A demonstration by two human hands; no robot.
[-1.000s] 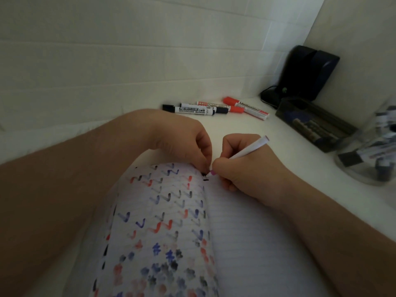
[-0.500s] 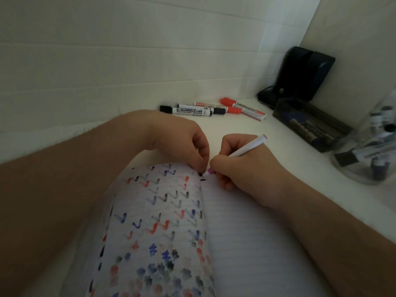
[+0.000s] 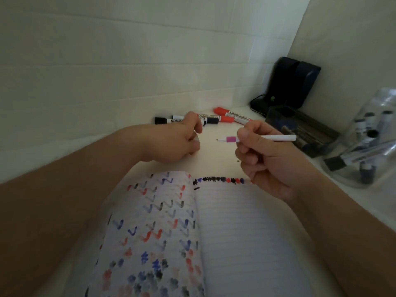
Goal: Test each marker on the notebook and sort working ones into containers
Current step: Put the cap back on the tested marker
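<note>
Thin white marker (image 3: 265, 138) pinched in right hand (image 3: 270, 159), above notebook (image 3: 235, 232)

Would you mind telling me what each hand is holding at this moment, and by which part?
The right hand pinches a thin white pen on its barrel, just behind the purple collar near the tip. The left hand is loosely curled and holds nothing.

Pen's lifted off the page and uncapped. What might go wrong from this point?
1. The thin marker in the right hand is uncapped, tip aimed toward the left hand; it may ink skin or the table.
2. The left hand has come off the notebook; its curved left page may spring up.
3. The wrist hovers over the fresh marks and may smudge them.
</note>
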